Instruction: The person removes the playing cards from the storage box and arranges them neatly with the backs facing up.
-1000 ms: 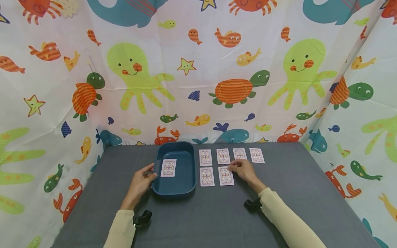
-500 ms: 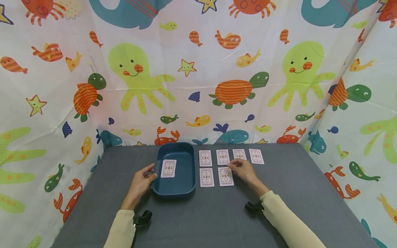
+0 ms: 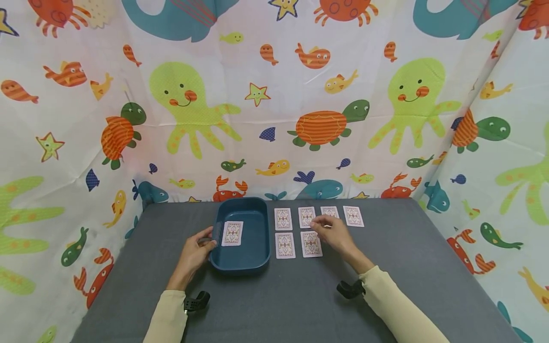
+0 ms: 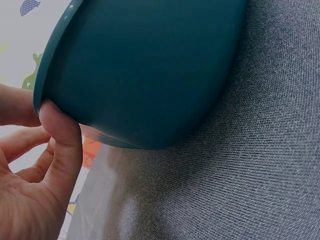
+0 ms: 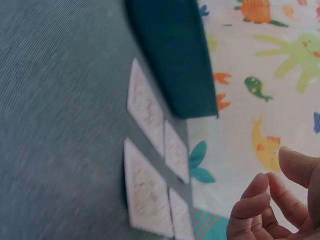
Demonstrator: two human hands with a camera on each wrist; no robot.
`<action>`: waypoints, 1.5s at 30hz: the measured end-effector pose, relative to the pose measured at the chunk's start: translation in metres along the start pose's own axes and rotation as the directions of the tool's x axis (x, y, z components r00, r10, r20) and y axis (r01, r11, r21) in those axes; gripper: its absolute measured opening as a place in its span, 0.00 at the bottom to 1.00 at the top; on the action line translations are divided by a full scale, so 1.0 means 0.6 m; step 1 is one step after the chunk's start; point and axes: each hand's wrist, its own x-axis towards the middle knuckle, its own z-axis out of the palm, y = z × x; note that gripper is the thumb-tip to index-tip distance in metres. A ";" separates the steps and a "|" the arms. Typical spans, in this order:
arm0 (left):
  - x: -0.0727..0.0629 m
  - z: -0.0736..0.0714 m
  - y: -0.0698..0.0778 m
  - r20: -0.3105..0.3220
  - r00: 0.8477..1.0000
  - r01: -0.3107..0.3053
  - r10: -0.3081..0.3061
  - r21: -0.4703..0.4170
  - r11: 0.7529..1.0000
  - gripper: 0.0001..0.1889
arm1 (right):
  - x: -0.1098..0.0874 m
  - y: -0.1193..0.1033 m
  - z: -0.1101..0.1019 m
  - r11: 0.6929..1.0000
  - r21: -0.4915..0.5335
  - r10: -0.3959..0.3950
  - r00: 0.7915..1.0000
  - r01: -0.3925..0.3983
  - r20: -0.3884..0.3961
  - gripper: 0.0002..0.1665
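Note:
My left hand (image 3: pixel 193 255) pinches the left rim of a dark blue plastic tray (image 3: pixel 257 238). In the left wrist view the thumb (image 4: pixel 64 130) presses the tray's wall near the rim. One patterned playing card (image 3: pixel 232 233) lies back up inside the tray. Over the cards on the table hovers my right hand (image 3: pixel 336 236), its fingers loosely bent. In the right wrist view a gap shows between thumb and fingers, with nothing held. Nearest to it are the front-row right card (image 3: pixel 311 244) and a back-row card (image 3: pixel 306 216), whose edge the fingertips partly cover.
More face-down cards lie right of the tray: a front-row left card (image 3: pixel 285 246), a back-row left card (image 3: pixel 283 219), and a slightly turned far-right card (image 3: pixel 353 216). Grey cloth (image 3: pixel 274 305) covers the table. A sea-animal curtain (image 3: pixel 266 128) hangs behind.
My right hand has lifted slightly from beside the front-row right card and moved a little left and up. The left hand, tray and cards hold their places.

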 end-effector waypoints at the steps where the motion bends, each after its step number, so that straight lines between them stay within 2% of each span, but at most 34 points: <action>1: 0.000 0.000 0.000 -0.001 1.000 0.000 0.000 0.001 1.000 0.28 | -0.002 -0.006 0.001 1.000 0.010 -0.008 1.000 0.008 0.005 0.15; 11: 0.001 -0.001 -0.001 -0.003 1.000 0.006 -0.006 0.008 1.000 0.28 | -0.016 -0.053 0.015 0.996 0.067 -0.069 0.997 0.067 0.032 0.17; 18: 0.000 -0.003 0.000 -0.007 1.000 0.010 -0.010 0.018 1.000 0.28 | -0.019 -0.084 0.028 0.980 0.185 -0.087 0.995 0.076 0.049 0.20; 25: -0.001 -0.003 0.000 -0.004 0.999 0.034 -0.034 0.019 0.999 0.28 | -0.021 -0.122 0.046 0.965 0.244 -0.119 0.990 0.098 0.073 0.18; 36: -0.004 -0.002 0.001 -0.002 1.000 0.028 -0.028 0.025 0.999 0.28 | -0.020 -0.154 0.091 0.936 0.332 -0.160 0.981 0.115 0.111 0.18; 45: -0.002 0.000 0.002 -0.006 1.000 0.027 -0.027 0.009 1.000 0.28 | -0.018 -0.173 0.137 0.930 0.347 -0.175 0.976 0.120 0.131 0.19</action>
